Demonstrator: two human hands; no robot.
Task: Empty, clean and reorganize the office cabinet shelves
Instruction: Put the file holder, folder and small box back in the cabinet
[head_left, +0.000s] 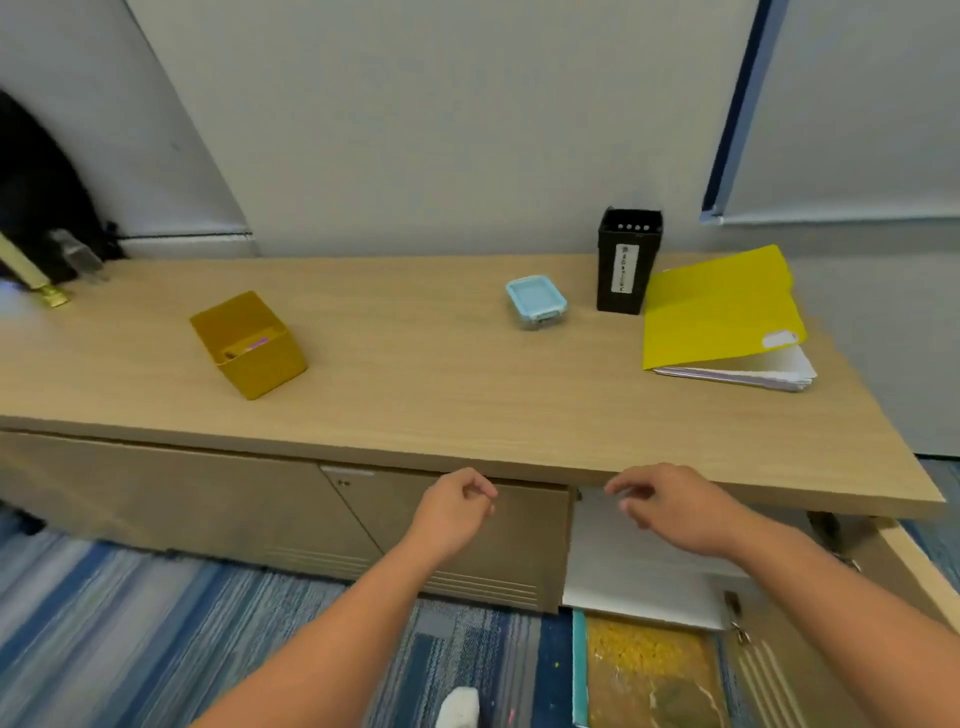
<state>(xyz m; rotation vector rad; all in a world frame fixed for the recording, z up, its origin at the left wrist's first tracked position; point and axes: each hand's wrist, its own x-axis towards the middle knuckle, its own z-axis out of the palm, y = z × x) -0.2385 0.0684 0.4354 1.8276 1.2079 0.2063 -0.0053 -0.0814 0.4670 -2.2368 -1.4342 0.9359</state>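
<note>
Presently your left hand (457, 512) and right hand (670, 506) hang level with each other just under the front lip of the cabinet top (415, 374), both with fingers loosely curled and holding nothing, neither touching the furniture. Directly behind your left hand stands a closed cabinet door (519, 540); behind your right hand the compartment is open, showing a white shelf (623, 566), its door (810, 613) swung out to your right. Above the hands, on the top, sit a yellow bin (249, 345), a blue-lidded container (536, 301), a black holder (627, 262) and a yellow folder (722, 312) on papers.
</note>
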